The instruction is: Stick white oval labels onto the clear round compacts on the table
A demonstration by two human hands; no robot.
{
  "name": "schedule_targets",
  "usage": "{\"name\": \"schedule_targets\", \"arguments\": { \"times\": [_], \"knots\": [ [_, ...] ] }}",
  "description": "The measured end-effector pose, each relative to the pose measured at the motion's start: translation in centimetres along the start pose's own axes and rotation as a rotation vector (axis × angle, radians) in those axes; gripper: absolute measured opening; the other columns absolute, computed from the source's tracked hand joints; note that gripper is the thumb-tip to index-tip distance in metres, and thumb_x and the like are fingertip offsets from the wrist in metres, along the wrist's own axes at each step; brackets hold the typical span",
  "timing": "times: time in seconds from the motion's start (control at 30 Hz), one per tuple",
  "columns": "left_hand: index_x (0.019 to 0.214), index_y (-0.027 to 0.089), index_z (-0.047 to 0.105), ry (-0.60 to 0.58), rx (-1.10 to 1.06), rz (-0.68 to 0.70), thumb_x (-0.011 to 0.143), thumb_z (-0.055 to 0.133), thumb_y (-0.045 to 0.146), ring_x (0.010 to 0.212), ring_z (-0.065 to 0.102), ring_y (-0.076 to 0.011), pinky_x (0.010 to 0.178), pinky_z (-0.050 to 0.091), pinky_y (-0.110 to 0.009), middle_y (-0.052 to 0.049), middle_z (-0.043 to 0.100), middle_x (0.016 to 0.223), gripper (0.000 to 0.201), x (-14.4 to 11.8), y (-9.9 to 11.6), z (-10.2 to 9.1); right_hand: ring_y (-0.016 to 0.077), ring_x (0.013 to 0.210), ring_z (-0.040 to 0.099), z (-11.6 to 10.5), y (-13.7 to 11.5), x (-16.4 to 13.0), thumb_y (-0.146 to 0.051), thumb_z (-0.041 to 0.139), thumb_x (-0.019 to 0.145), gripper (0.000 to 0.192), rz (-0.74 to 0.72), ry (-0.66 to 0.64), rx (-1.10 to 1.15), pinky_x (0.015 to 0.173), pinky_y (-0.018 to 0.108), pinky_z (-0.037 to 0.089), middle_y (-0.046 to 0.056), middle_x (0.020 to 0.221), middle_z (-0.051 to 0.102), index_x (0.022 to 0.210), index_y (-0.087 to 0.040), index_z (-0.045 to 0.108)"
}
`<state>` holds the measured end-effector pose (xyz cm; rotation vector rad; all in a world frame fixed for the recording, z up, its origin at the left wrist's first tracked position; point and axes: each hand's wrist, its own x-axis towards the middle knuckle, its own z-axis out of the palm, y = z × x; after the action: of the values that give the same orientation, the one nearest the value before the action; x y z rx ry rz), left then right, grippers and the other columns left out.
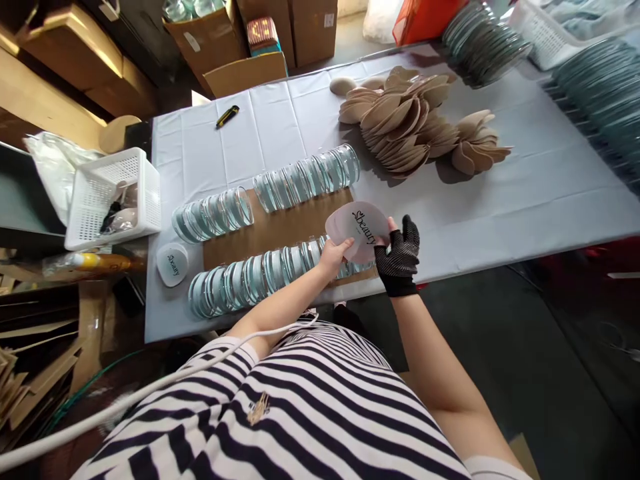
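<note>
Between my two hands is a flat rounded plate (pixel 357 227) with dark "beauty"-like lettering, held over the near row of glass pieces. My bare left hand (pixel 334 258) pinches its lower left edge, thumb on top. Wearing a black fingerless-tipped glove, my right hand (pixel 399 257) grips its right edge. Below lies a brown cardboard sheet (pixel 280 230). Along its near side runs a long row of upright clear glass pieces (pixel 250 283); along its far side stand two shorter rows, a left one (pixel 213 215) and a right one (pixel 306 177).
Beige rounded pieces (pixel 400 120) lie heaped on the far right of the table (pixel 525 207). A lettered white piece (pixel 173 264) rests at the left edge, near a white basket (pixel 115 200). A yellow-black cutter (pixel 227 117) lies farther back. Stacked glass (pixel 485 43) stands at the back right.
</note>
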<state>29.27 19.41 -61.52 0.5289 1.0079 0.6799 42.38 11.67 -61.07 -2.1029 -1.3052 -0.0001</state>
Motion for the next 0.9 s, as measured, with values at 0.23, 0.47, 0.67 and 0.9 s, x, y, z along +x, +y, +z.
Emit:
{"name": "schedule_targets", "arguments": {
  "times": [0.23, 0.47, 0.67, 0.9],
  "knots": [
    [0.101, 0.016, 0.07, 0.019, -0.056, -0.087, 0.061, 0.088, 0.023, 0.093, 0.071, -0.0248, 0.086, 0.058, -0.038, -0.007, 0.076, 0.092, 0.044, 0.0, 0.3, -1.2, 0.0226, 0.074, 0.063, 0.1, -1.5, -2.8, -0.045, 0.044, 0.089, 0.041, 0.37, -0.08, 0.273, 0.066, 0.034, 0.052, 0.012, 0.088, 0.069, 0.107, -0.014, 0.064],
    [0.109, 0.017, 0.069, 0.186, -0.272, -0.055, 0.075, 0.077, 0.013, 0.087, 0.072, -0.0187, 0.086, 0.059, -0.035, -0.006, 0.076, 0.094, 0.035, 3.0, 3.2, -2.1, 0.0215, 0.067, 0.06, -4.8, 2.5, -12.5, -0.042, 0.044, 0.088, 0.036, 0.278, -0.125, -0.149, 0.06, 0.029, 0.041, 0.013, 0.076, 0.068, 0.09, -0.014, 0.067],
    [0.111, 0.018, 0.069, 0.189, -0.303, -0.073, 0.078, 0.074, 0.009, 0.093, 0.072, -0.0206, 0.089, 0.059, -0.04, -0.007, 0.076, 0.1, 0.035, 4.1, 2.8, -2.5, 0.0174, 0.062, 0.06, -2.8, 0.5, -13.2, -0.031, 0.049, 0.087, 0.029, 0.14, -0.449, -0.294, 0.055, 0.026, 0.031, 0.009, 0.077, 0.071, 0.1, -0.015, 0.069],
    [0.122, 0.02, 0.065, 0.178, -0.36, -0.1, 0.081, 0.071, 0.009, 0.104, 0.07, -0.0225, 0.096, 0.057, -0.043, -0.009, 0.072, 0.117, 0.043, 4.1, 3.0, -3.0, 0.0186, 0.071, 0.065, -2.9, -1.4, -11.7, -0.032, 0.047, 0.093, 0.031, 0.064, -0.655, -0.267, 0.059, 0.025, 0.033, 0.01, 0.084, 0.072, 0.112, -0.015, 0.065]
  ]
}}
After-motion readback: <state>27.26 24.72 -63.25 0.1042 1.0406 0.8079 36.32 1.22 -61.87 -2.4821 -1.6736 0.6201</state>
